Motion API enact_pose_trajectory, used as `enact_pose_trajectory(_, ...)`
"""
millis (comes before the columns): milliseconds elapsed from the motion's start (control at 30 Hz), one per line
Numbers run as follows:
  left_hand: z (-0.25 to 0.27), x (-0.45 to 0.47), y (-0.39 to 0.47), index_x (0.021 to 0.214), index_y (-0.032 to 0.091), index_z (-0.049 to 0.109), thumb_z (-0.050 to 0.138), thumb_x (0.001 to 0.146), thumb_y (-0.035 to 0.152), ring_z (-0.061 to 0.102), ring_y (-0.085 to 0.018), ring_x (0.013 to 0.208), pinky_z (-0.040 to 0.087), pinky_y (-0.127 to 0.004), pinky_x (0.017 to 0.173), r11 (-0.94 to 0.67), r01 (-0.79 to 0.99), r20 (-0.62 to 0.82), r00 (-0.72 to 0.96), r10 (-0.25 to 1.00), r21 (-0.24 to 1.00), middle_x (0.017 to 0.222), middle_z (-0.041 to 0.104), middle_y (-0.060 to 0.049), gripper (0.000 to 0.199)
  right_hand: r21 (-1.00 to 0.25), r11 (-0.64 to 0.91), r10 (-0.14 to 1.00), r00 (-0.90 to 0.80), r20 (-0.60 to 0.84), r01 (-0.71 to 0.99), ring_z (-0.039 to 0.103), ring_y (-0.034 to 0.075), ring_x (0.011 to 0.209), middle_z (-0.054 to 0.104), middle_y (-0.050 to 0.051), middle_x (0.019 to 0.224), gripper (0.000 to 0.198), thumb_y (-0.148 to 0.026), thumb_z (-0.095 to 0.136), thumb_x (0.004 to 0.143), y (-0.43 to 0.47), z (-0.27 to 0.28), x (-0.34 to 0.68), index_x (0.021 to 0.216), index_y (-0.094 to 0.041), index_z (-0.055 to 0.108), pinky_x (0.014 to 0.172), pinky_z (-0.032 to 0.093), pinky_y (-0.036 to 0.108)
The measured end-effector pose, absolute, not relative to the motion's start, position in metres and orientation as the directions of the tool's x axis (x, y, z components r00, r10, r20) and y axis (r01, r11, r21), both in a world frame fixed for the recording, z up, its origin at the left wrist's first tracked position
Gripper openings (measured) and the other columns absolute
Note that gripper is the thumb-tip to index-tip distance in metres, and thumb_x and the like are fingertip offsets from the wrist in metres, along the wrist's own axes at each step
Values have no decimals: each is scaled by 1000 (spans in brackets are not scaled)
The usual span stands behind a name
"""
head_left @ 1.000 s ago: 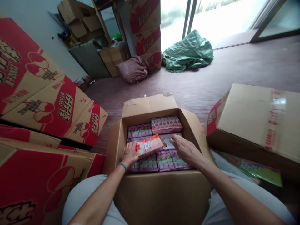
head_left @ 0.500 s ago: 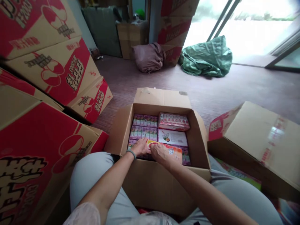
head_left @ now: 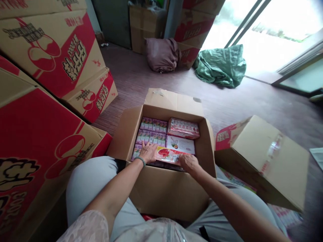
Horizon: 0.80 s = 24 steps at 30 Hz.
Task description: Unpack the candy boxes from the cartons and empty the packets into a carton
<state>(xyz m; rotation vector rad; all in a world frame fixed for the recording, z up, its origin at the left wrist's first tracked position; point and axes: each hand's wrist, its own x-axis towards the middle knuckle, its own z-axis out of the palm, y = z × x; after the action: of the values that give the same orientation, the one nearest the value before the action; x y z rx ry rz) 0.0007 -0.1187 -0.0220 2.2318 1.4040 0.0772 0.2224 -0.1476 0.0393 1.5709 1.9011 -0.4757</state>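
Between my knees stands an open cardboard box [head_left: 171, 190], packed with small cartons. On the near side of its contents lies a long orange and red carton [head_left: 165, 154] with a fruit picture. My left hand [head_left: 148, 153], a beaded bracelet at its wrist, rests at the carton's left end with its fingers spread. The fingers of my right hand [head_left: 189, 162] are curled over the carton's right part; their tips are hidden. Rows of purple drink packs [head_left: 152, 137] fill the left side. Behind the carton lie a white-topped carton [head_left: 181, 144] and a wrapped pink-red pack [head_left: 183, 127].
Large red and tan cartons [head_left: 47, 60] are stacked on my left. A taped cardboard box [head_left: 267, 151] sits at my right. Across the floor lie a brown bundle [head_left: 161, 55] and a green cloth [head_left: 222, 65], near a bright doorway [head_left: 275, 40].
My right hand has slid rightward along the orange and red carton, uncovering its fruit picture. The left hand's fingers have spread out at the left end. The view has shifted slightly.
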Motion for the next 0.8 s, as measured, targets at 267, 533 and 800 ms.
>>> enact_pose_trajectory(267, -27, 7, -117, 124, 22, 53, 69, 68, 31, 50, -35, 119, 12, -61, 114, -280, 839, -268, 436, 859, 467, 119, 62, -13, 60, 212, 106, 788, 48, -614, 972, 68, 27, 96, 72, 16, 97, 34, -37, 44, 95, -152, 67, 326, 102, -15, 68, 76, 47, 32)
enact_pose_trajectory(533, -26, 12, -112, 139, 16, 43, 83, 54, 39, 49, -40, 125, 25, -58, 112, -289, 842, -329, 462, 824, 456, 134, 55, -20, 96, -52, 198, 842, -197, -502, 979, 68, 27, 94, 71, 15, 101, 68, -29, 68, 73, -134, 27, 230, 135, -14, 42, 74, 45, 31)
enact_pose_trajectory(800, -24, 12, -78, 144, 11, 40, 62, 66, 73, 43, -35, 135, 35, -43, 110, -10, 707, -356, 368, 859, 707, 144, 47, -21, 102, 20, -29, 948, 34, -317, 999, 69, 28, 88, 72, 12, 98, 49, -35, 55, 79, -176, 127, 334, 124, -18, 49, 64, 41, 31)
